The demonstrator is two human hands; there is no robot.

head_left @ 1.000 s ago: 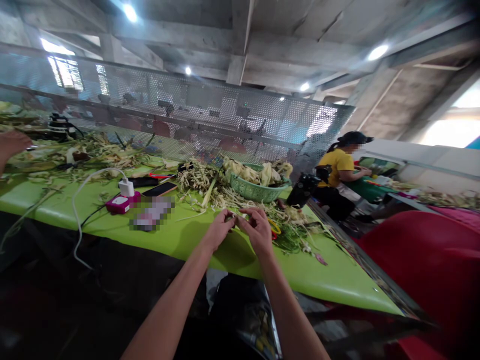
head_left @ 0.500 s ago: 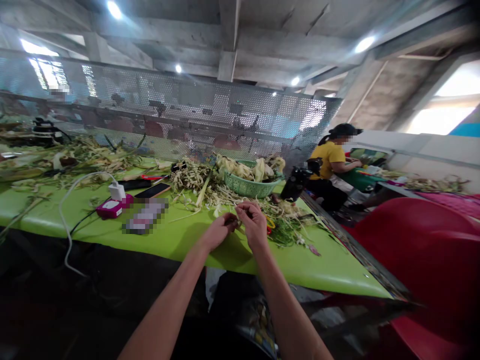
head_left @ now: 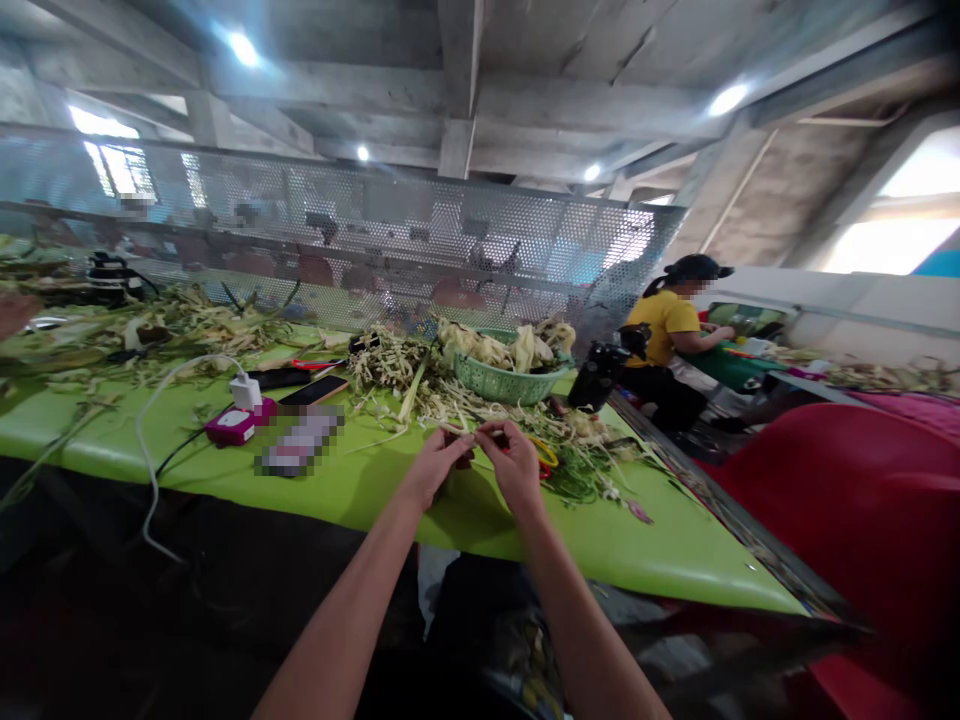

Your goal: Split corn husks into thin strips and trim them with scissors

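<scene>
My left hand (head_left: 433,465) and my right hand (head_left: 511,462) meet above the front of the green table, fingertips pinched close together. A thin pale plant strip (head_left: 456,430) shows at the fingertips; its ends are hidden by the fingers. Beside my right hand lie scissors with yellow and red handles (head_left: 546,455), partly covered by it, and a bunch of green stems (head_left: 574,480). Behind the hands, cut dry plant pieces (head_left: 397,365) are heaped around a green plastic basket (head_left: 510,380) that holds pale dry husks (head_left: 469,345).
On the green table (head_left: 360,495) a purple power adapter (head_left: 240,420) with a white plug and cable, a phone (head_left: 313,391) and a blurred flat packet (head_left: 300,442) lie left. A black camera-like device (head_left: 596,375) stands right. Red chairs (head_left: 817,500) and a person in yellow (head_left: 664,325) are beyond.
My view has tilted up slightly and turned a little left. My left hand's fingers now meet my right fingertips more evenly. Part of another person's hand has appeared at the far left edge.
</scene>
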